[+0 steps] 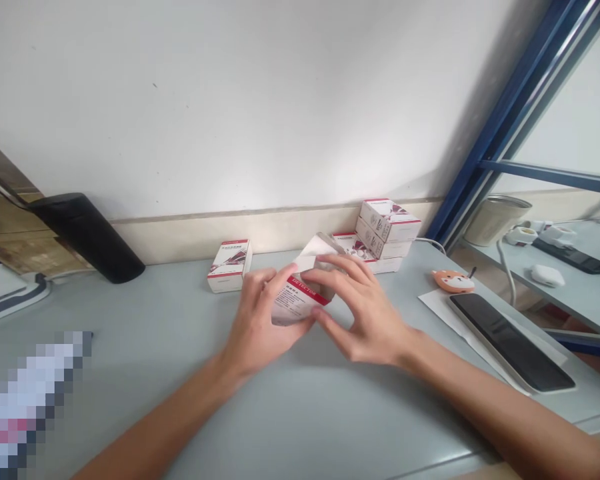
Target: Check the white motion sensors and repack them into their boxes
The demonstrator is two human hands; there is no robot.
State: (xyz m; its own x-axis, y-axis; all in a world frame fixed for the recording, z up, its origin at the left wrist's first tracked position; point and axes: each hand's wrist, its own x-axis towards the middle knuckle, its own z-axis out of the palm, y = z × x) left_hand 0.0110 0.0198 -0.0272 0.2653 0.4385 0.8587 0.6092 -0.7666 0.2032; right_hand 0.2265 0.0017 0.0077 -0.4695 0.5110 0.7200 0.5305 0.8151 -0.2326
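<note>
Between my two hands is a small white cardboard box [295,301] with a red band marked "DETECTOR". Its top is open, and a white flap stands up at the back. My left hand [255,320] wraps round the left side and underside of the box. On the right, my right hand [357,303] has its thumb against the front edge and its fingers over the open top and flap. What lies inside the box is hidden by my fingers. Behind my left hand, a closed box of like print [230,265] stands on the grey table [310,413].
Several similar boxes [387,227] are stacked by the wall at the back right. A phone [510,340] lies on white paper [437,307], beside an orange animal-faced item [453,281]. A black cylinder-like object [87,237] leans at the left. A blue-framed glass panel [545,167] borders the right.
</note>
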